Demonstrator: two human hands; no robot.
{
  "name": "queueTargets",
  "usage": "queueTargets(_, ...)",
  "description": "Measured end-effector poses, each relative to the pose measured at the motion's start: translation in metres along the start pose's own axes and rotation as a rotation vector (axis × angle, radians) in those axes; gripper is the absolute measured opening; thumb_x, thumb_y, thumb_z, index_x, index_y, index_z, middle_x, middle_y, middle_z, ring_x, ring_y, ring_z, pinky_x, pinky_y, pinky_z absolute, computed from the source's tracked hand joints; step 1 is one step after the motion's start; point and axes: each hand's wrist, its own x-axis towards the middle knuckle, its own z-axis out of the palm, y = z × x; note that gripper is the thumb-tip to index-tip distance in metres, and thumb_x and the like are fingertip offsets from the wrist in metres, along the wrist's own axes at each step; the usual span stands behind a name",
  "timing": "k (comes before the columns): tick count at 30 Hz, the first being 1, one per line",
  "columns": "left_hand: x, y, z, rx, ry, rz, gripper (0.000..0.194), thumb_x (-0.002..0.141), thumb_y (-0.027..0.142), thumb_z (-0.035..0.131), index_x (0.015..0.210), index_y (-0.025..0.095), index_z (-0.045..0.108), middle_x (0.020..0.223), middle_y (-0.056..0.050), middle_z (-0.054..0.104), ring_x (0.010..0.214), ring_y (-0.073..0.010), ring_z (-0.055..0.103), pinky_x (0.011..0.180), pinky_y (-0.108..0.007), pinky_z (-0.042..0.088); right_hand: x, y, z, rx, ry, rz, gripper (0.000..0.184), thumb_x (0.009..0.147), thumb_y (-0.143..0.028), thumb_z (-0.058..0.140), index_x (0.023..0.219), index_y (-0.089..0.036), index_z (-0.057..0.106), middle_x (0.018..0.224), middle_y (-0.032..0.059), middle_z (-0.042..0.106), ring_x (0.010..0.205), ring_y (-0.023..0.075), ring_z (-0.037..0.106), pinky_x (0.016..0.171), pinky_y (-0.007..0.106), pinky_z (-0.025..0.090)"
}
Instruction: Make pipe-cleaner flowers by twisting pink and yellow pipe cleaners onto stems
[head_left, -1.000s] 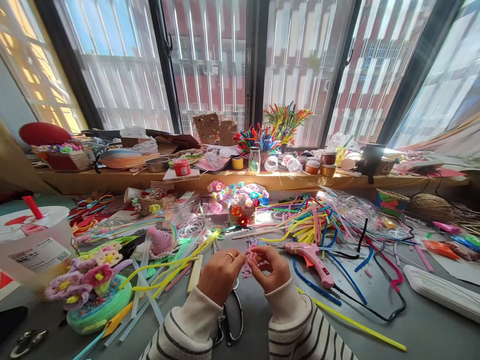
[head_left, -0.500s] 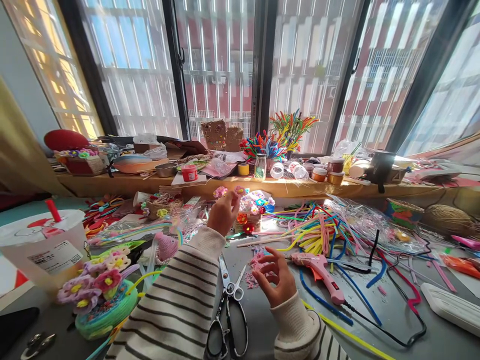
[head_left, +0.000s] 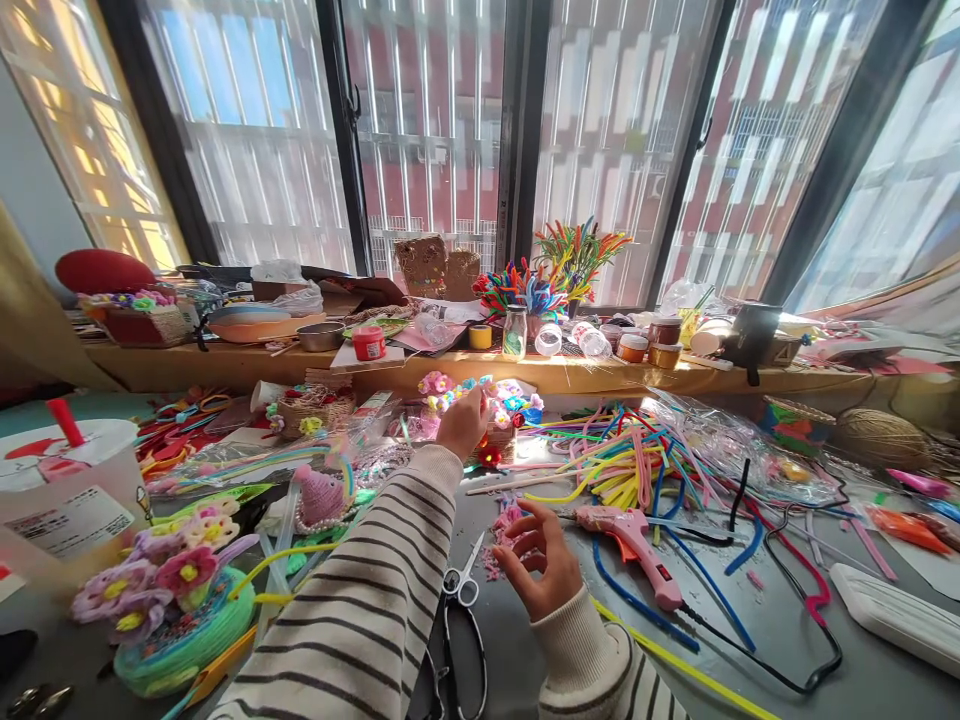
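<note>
Pink flowers point(head_left: 436, 383), left hand point(head_left: 463, 424) at them, right hand point(head_left: 545, 562) half-spread

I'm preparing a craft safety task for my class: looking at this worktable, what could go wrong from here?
The pink glue gun points toward the right hand; a burn seems possible if it is hot, which the picture can't show.
The white-handled scissors lie close beside the left sleeve, which might snag them if pulled back.
The left hand is at the crowded craft flowers and might knock some loose.
</note>
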Motion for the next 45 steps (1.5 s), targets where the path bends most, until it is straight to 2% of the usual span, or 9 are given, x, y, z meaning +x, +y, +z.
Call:
queueTargets(8,-0.004,0.015,0.028,-0.059,0.087,-0.170,0.024,0.074,0.015,0.035,0.093,0.009,0.048,0.075,-0.012,0.060,0.068,-0.0230,0.057,0.055,-0.030,0.042,0.000,0.000,-0.001,-0.027,-0.012,0.006,0.039,0.064,-0.030,0.056,0.099,-0.018,0.042,0.070,0.0019,0.055,0.048,0.0092,0.051,0.039,0.018,0.044)
queueTargets(15,-0.004,0.006,0.040,-0.151,0.158,-0.208,0.025,0.072,0.017,0.039,0.095,0.010,0.047,0.074,-0.009,0.060,0.070,-0.0202,0.057,0.062,-0.030,0.043,-0.001,0.001,0.000,-0.049,-0.023,-0.011,0.037,0.065,-0.029,0.054,0.098,-0.018,0.042,0.069,0.0016,0.054,0.047,0.0091,0.050,0.038,0.018,0.043)
queueTargets(19,-0.005,0.002,0.043,-0.186,0.166,-0.185,0.020,0.073,0.019,0.040,0.089,0.013,0.048,0.066,-0.005,0.058,0.063,-0.0175,0.056,0.059,-0.028,0.043,-0.001,0.001,0.001,-0.069,-0.030,-0.023,0.035,0.066,-0.029,0.053,0.098,-0.017,0.042,0.069,0.0016,0.055,0.047,0.0090,0.050,0.038,0.018,0.043)
queueTargets(24,-0.010,-0.001,0.043,-0.189,0.164,-0.171,0.018,0.072,0.018,0.041,0.087,0.012,0.050,0.063,-0.005,0.058,0.060,-0.0175,0.056,0.057,-0.028,0.043,-0.002,0.001,0.002,-0.081,-0.032,-0.025,0.035,0.066,-0.029,0.052,0.098,-0.017,0.042,0.068,0.0015,0.055,0.046,0.0089,0.050,0.037,0.018,0.042)
queueTargets(30,-0.008,-0.001,0.048,-0.172,0.133,-0.140,0.028,0.072,0.013,0.040,0.099,0.011,0.047,0.077,-0.008,0.060,0.070,-0.0182,0.057,0.064,-0.028,0.043,-0.002,0.001,0.001,-0.110,-0.046,-0.026,0.033,0.067,-0.028,0.051,0.096,-0.017,0.043,0.066,0.0013,0.055,0.046,0.0091,0.050,0.038,0.018,0.042)
queueTargets(33,-0.006,0.000,0.051,-0.166,0.108,-0.130,0.029,0.071,0.013,0.041,0.100,0.011,0.047,0.077,-0.008,0.060,0.072,-0.0184,0.057,0.066,-0.028,0.043,-0.002,0.001,0.001,-0.125,-0.056,-0.034,0.029,0.067,-0.027,0.050,0.094,-0.017,0.044,0.066,0.0013,0.056,0.046,0.0091,0.051,0.037,0.017,0.041)
queueTargets(41,-0.001,0.004,0.046,-0.122,0.056,-0.099,0.019,0.071,0.016,0.041,0.087,0.015,0.052,0.070,-0.005,0.059,0.070,-0.0188,0.056,0.060,-0.027,0.041,-0.003,0.001,0.002,-0.153,-0.081,-0.035,0.027,0.066,-0.024,0.050,0.092,-0.017,0.045,0.064,0.0009,0.057,0.045,0.0094,0.051,0.037,0.017,0.040)
queueTargets(45,0.001,0.004,0.043,-0.114,0.071,-0.125,0.026,0.072,0.016,0.040,0.098,0.015,0.047,0.072,-0.005,0.059,0.070,-0.0172,0.056,0.064,-0.027,0.042,-0.003,0.002,0.003,-0.163,-0.085,-0.048,0.026,0.066,-0.024,0.049,0.091,-0.018,0.045,0.063,0.0004,0.057,0.045,0.0090,0.050,0.038,0.017,0.041)
